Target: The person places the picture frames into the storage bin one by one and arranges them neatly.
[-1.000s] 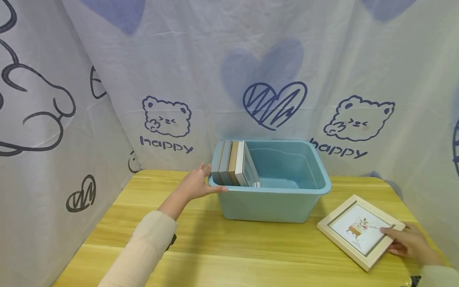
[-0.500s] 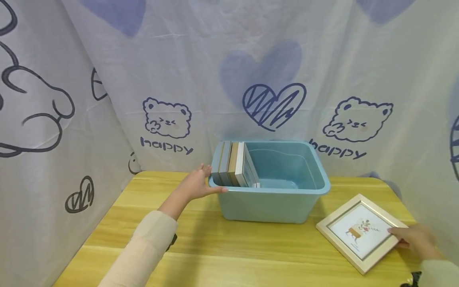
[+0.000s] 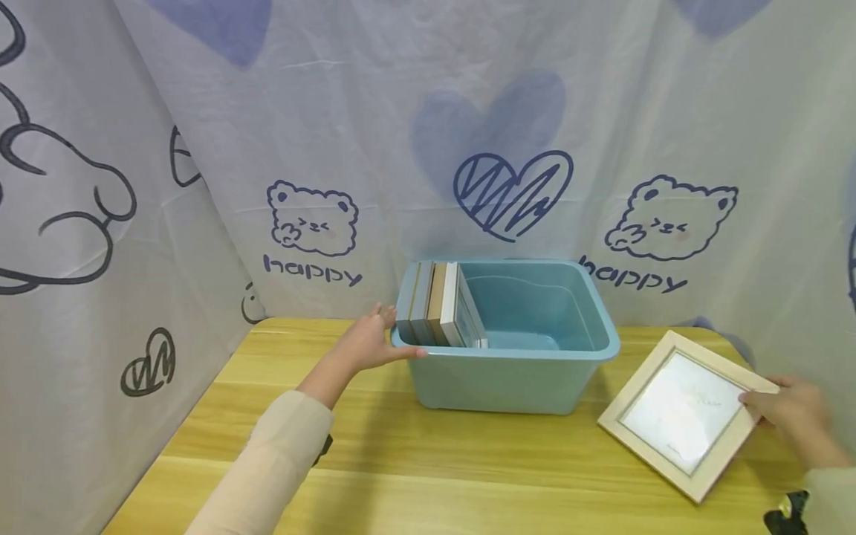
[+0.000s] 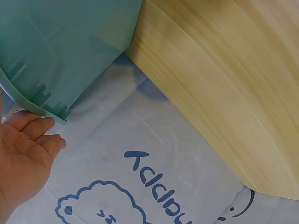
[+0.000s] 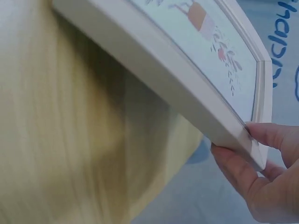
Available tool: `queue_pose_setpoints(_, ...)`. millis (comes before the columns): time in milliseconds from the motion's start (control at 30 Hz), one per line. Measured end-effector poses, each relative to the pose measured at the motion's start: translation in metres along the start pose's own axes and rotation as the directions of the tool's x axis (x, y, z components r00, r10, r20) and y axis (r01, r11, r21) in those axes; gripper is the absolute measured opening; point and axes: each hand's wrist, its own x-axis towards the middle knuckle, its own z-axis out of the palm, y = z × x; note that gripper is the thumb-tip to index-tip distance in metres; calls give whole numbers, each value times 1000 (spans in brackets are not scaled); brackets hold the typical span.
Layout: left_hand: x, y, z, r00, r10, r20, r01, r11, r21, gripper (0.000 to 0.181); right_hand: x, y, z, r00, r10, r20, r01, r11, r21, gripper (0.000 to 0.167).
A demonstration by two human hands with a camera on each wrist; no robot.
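At the right, my right hand (image 3: 796, 409) pinches a corner of a pale cream picture frame (image 5: 168, 65), thumb on its front and fingers behind. The picture frame is tilted, raised off the table at the held side, with glare over its picture. My left hand (image 3: 361, 343) holds the left front corner of a light blue plastic bin (image 3: 501, 383). The thumb lies on the front rim, and in the left wrist view the curled fingers touch the rim from outside. Inside the bin, several picture frames (image 3: 435, 305) stand on edge against the left wall.
The bin sits on a yellow wood-grain table (image 3: 428, 475), near its back edge. Behind and beside the table hangs a white curtain (image 3: 401, 148) printed with hearts and bears. The bin's right part shows its bare floor.
My right hand has raised the cream picture frame and tilted it, moving slightly up and to the right in the head view. The left hand and the bin have stayed in place.
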Motion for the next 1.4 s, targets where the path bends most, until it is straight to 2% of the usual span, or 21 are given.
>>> queue_pose_setpoints(67, 0, 0, 0, 1000, 0, -3, 0, 1000, 2, 98, 32, 23, 7, 999, -19, -28, 17, 999, -48, 66)
queue_pose_setpoints(133, 0, 1, 0, 1000, 0, -3, 0, 1000, 6, 97, 69, 54, 17, 995, -67, -76, 60, 995, -84, 68)
queue_pose_setpoints(200, 1, 1, 0, 1000, 0, -2, 0, 1000, 4, 97, 89, 73, 23, 982, -141, -125, 124, 983, -132, 72)
queue_pose_setpoints(267, 1, 1, 0, 1000, 1, -1, -1, 1000, 4, 97, 72, 52, 14, 980, -136, -143, 113, 981, -159, 68)
queue_pose_setpoints(367, 0, 1, -1, 1000, 2, -1, -2, 1000, 2, 97, 11, -10, -9, 984, -122, -131, 107, 988, -115, 58)
queue_pose_setpoints(433, 0, 1, -1, 1000, 3, -1, -3, 1000, 4, 97, -22, -43, -21, 986, -109, -124, 99, 991, -87, 52)
queue_pose_setpoints(533, 0, 1, -1, 1000, 0, 0, 0, 1000, 4, 97, -51, -68, -30, 981, -155, -119, 146, 986, -83, 48)
queue_pose_setpoints(600, 0, 1, -1, 1000, -2, 2, 2, 1000, 4, 97, -56, -72, -31, 974, -186, -129, 175, 980, -96, 46)
queue_pose_setpoints(667, 0, 1, -1, 1000, -4, 3, 4, 1000, 2, 98, -51, -67, -30, 967, -214, -136, 201, 974, -103, 45)
queue_pose_setpoints(733, -1, 1, 0, 1000, -4, 4, 4, 1000, 1, 98, -42, -60, -29, 961, -234, -147, 222, 970, -98, 45)
queue_pose_setpoints(867, -1, 2, 0, 1000, -4, 4, 4, 1000, -1, 98, -16, -36, -20, 935, -270, -232, 256, 963, -87, 31)
queue_pose_setpoints(933, -1, 2, 0, 1000, -5, 3, 5, 1000, -2, 98, -7, -29, -20, 924, -297, -239, 286, 955, -83, 31)
queue_pose_setpoints(967, -2, 2, 0, 1000, -6, 2, 6, 1000, -4, 98, -1, -24, -19, 913, -324, -247, 312, 946, -88, 30)
queue_pose_setpoints(1000, -2, 2, 0, 1000, -5, 0, 5, 1000, -4, 98, 0, -23, -20, 913, -337, -228, 326, 941, -85, 37)
queue_pose_setpoints(1033, -2, 2, 0, 1000, -4, -2, 4, 1000, -4, 98, 4, -21, -21, 905, -368, -212, 358, 930, -88, 43)
queue_pose_setpoints(1133, -1, 2, 0, 1000, 2, -4, -2, 1000, -2, 97, 21, -6, -20, 856, -459, -239, 445, 888, -114, 45)
queue_pose_setpoints(1200, -1, 2, 0, 1000, 7, -5, -7, 1000, 2, 97, 30, 0, -21, 825, -497, -270, 490, 866, -98, 45)
queue_pose_setpoints(1267, 0, 2, 1, 1000, 11, -4, -11, 1000, 8, 96, 33, -2, -27, 789, -536, -301, 554, 832, -30, 42)
queue_pose_setpoints(1300, 0, 2, 1, 1000, 13, -2, -13, 1000, 10, 96, 32, -5, -29, 774, -548, -316, 583, 812, 21, 40)
queue_pose_setpoints(1367, 1, 2, 1, 1000, 13, -1, -13, 1000, 18, 95, 14, -24, -39, 751, -579, -317, 622, 782, 46, 39)
queue_pose_setpoints(1400, 1, 3, 1, 1000, 12, 1, -12, 1000, 20, 95, 7, -32, -43, 730, -600, -328, 647, 761, 48, 38)
